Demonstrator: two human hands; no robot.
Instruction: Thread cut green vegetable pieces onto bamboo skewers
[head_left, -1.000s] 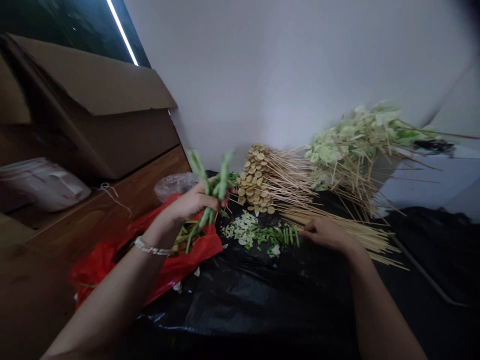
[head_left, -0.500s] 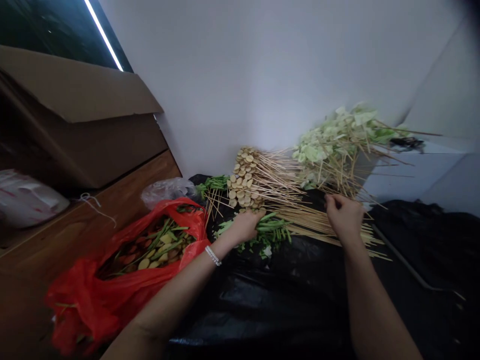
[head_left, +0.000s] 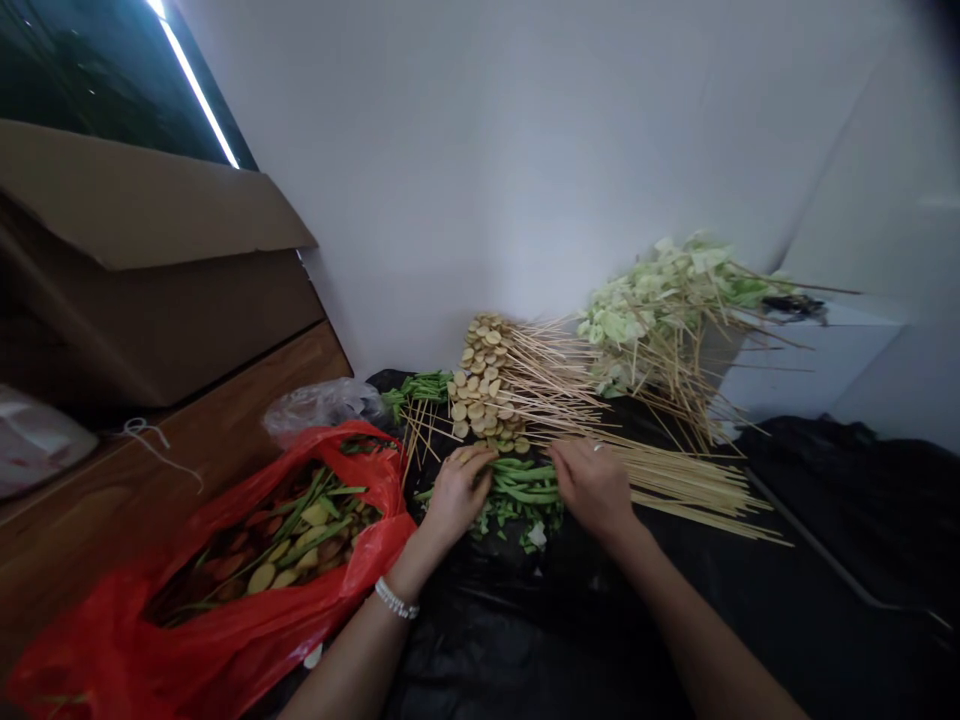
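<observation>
A loose heap of green beans lies on black plastic sheeting between my hands. My left hand is curled round the heap's left end, fingers bent over the beans. At the right end, the bent fingers of my right hand touch the beans; what is in its grip is hidden. Just beyond, skewered potato slices form a stack, sticks pointing right. Bare bamboo skewers lie right of my right hand. Several green bean skewers sit behind my left hand.
Cabbage skewers are piled at the back right by the wall. An open red plastic bag of cut vegetables stands on the left. Behind it are a clear plastic bag and a cardboard box. A black bag lies far right.
My right hand has moved left from above the bare skewers to the beans' right end. My left hand has shifted slightly left and down. The camera view has tilted a little.
</observation>
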